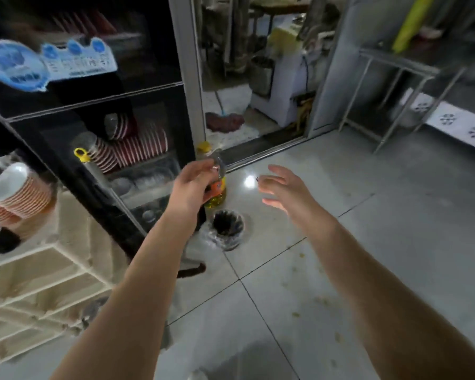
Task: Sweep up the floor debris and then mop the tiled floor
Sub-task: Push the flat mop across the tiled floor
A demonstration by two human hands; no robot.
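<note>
My left hand (195,187) is stretched forward beside the black cabinet, its fingers curled round the top of a thin grey handle (220,164); blur hides what the handle belongs to. A dark brush-like end (194,270) shows low on the floor behind my left forearm. My right hand (283,187) hovers over the tiled floor (395,215), fingers spread and holding nothing. Yellowish crumbs (295,314) are scattered on the tiles under my right forearm. A reddish mop (225,122) with a blue-tipped pole lies on the floor beyond the doorway.
An oil bottle (217,193) with a yellow cap stands just behind my left hand. A small bin (226,229) with a black liner sits beside it. A black dish cabinet (107,127) fills the left, a metal table (401,67) the right, and a door track (261,152) crosses ahead.
</note>
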